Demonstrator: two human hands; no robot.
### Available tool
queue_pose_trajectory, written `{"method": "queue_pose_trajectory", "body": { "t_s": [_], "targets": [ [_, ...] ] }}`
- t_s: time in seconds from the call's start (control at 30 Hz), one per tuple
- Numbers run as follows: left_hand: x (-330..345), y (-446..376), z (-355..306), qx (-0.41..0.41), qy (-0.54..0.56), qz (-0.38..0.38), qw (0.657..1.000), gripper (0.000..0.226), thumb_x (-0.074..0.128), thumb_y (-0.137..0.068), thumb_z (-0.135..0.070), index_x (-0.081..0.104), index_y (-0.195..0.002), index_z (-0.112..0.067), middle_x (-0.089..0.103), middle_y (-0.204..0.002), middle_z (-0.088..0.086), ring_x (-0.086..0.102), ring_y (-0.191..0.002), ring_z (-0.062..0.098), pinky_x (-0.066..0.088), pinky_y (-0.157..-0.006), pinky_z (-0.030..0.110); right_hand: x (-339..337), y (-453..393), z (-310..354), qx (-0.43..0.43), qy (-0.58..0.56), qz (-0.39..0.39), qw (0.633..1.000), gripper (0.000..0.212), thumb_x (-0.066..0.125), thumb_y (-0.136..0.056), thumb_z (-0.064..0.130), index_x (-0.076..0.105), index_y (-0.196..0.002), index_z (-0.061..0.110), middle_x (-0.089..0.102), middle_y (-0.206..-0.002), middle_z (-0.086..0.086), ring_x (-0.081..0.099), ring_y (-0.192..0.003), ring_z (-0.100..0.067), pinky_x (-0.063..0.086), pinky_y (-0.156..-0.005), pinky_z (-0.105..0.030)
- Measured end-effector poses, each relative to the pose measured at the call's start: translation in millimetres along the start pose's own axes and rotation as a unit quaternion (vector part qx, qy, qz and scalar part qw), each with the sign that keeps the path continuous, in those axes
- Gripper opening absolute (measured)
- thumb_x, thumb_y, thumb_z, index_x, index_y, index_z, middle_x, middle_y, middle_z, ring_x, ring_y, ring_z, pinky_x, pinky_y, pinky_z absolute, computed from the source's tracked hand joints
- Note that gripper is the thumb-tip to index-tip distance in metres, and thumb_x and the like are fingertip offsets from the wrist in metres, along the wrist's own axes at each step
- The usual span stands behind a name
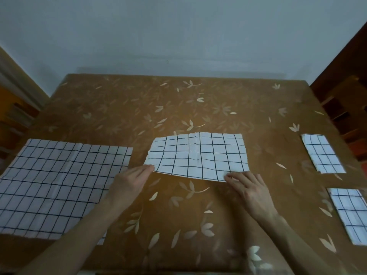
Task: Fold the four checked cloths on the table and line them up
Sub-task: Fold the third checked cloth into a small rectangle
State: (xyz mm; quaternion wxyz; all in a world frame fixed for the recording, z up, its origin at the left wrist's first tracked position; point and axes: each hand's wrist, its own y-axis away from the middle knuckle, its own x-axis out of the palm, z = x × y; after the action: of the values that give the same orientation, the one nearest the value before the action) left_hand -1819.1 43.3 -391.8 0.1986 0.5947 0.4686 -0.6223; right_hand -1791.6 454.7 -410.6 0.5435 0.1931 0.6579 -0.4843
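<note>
Cloth number three is the one in hand: the middle cloth (197, 155) lies on the brown leaf-patterned table (178, 215) already doubled into a long strip, and I read this as the middle of its fold, with one more fold across still owed. My left hand (132, 181) is at the strip's near left corner, fingertips on or pinching the edge, though I cannot tell from here whether they are truly clamped on it. My right hand (249, 190) rests over the near right corner, fingers fairly straight and lying on the fabric, thumb possibly under the hem; again I cannot say for sure. Over on the right, two folded cloths sit one behind the other, the far folded cloth (322, 153) and the near folded cloth (350, 214), well apart from my hands. On the left the big flat cloth (59, 185) is still fully open and partly under my left forearm. Next, as I judge it, one end of the strip must be carried over onto the other, corners matched, then the packet slid into line with the two on the right
</note>
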Motion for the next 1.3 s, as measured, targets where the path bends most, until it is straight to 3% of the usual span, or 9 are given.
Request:
{"method": "queue_pose_trajectory", "body": {
  "t_s": [0.13,0.27,0.37,0.43,0.57,0.7,0.83,0.97,1.3],
  "targets": [
    [37,45,-14,-0.026,-0.008,0.102,0.994,0.092,0.098,-0.041,0.010,0.070,-0.127,-0.006,0.075,-0.120,0.010,0.074,-0.107,0.024,0.063,-0.084,0.038,37,48,16,0.010,-0.007,0.061,0.998,0.030,0.056,-0.099,0.029,0.076,-0.119,0.019,0.072,-0.119,0.002,0.061,-0.100,-0.024,0.042,-0.087,-0.038],
    [56,76,-29,-0.022,-0.013,0.158,0.987,0.090,0.098,-0.035,0.012,0.075,-0.120,-0.007,0.075,-0.119,0.012,0.075,-0.106,0.026,0.064,-0.083,0.043,57,81,25,0.042,-0.011,0.102,0.994,0.030,0.055,-0.098,0.030,0.075,-0.119,0.022,0.071,-0.121,0.002,0.064,-0.103,-0.026,0.051,-0.081,-0.043],
    [65,87,-37,-0.030,-0.019,0.144,0.989,0.058,0.093,-0.062,0.002,0.076,-0.116,-0.008,0.074,-0.119,0.012,0.073,-0.109,0.028,0.060,-0.091,0.042,60,87,30,0.076,-0.008,0.127,0.989,0.031,0.056,-0.097,0.029,0.073,-0.121,0.022,0.067,-0.124,0.001,0.064,-0.107,-0.027,0.050,-0.083,-0.045],
    [69,89,-43,-0.047,-0.015,0.114,0.992,0.028,0.068,-0.092,-0.015,0.074,-0.120,-0.009,0.071,-0.125,0.012,0.068,-0.117,0.028,0.055,-0.101,0.043,55,84,34,0.093,-0.009,0.133,0.987,0.030,0.053,-0.100,0.031,0.072,-0.122,0.022,0.066,-0.126,0.001,0.064,-0.106,-0.027,0.048,-0.086,-0.045],
    [73,77,-77,-0.094,0.020,0.105,0.990,0.046,0.038,-0.105,-0.035,0.060,-0.139,-0.013,0.054,-0.149,0.006,0.047,-0.141,0.024,0.041,-0.116,0.044,51,72,62,0.125,-0.032,0.107,0.986,0.038,0.044,-0.107,0.034,0.066,-0.134,0.018,0.062,-0.140,0.000,0.060,-0.126,-0.025,0.045,-0.101,-0.039],
    [91,62,-118,-0.088,0.049,0.145,0.984,0.054,0.035,-0.107,-0.036,0.041,-0.157,-0.016,0.033,-0.166,0.003,0.026,-0.155,0.020,0.028,-0.125,0.044,62,59,107,0.078,-0.074,0.160,0.981,0.057,0.036,-0.111,0.041,0.034,-0.162,0.016,0.027,-0.170,0.001,0.019,-0.159,-0.016,0.022,-0.125,-0.038],
    [110,70,-135,-0.110,0.025,0.224,0.968,0.065,0.023,-0.107,-0.045,0.020,-0.164,-0.016,0.014,-0.173,0.002,0.006,-0.160,0.019,0.018,-0.126,0.049,76,62,132,0.066,-0.074,0.235,0.967,0.066,0.020,-0.111,0.053,0.015,-0.166,0.015,0.008,-0.174,0.001,0.003,-0.161,-0.014,0.015,-0.126,-0.043],
    [111,79,-133,-0.105,0.012,0.253,0.962,0.068,0.008,-0.106,-0.055,0.010,-0.166,-0.022,0.001,-0.174,0.001,-0.003,-0.160,0.021,0.012,-0.126,0.056,78,68,132,0.074,-0.069,0.260,0.960,0.073,0.023,-0.109,0.060,0.009,-0.166,0.018,0.002,-0.175,0.004,-0.001,-0.160,-0.012,0.010,-0.128,-0.043],
    [104,79,-131,-0.098,-0.002,0.274,0.957,0.066,0.016,-0.105,-0.069,-0.003,-0.163,-0.043,-0.009,-0.173,-0.005,-0.012,-0.159,0.023,-0.002,-0.119,0.072,60,101,97,0.123,-0.056,0.250,0.959,0.072,0.031,-0.108,0.062,0.015,-0.166,0.023,0.008,-0.174,0.005,0.007,-0.160,-0.011,0.019,-0.127,-0.040]
  ]
}}
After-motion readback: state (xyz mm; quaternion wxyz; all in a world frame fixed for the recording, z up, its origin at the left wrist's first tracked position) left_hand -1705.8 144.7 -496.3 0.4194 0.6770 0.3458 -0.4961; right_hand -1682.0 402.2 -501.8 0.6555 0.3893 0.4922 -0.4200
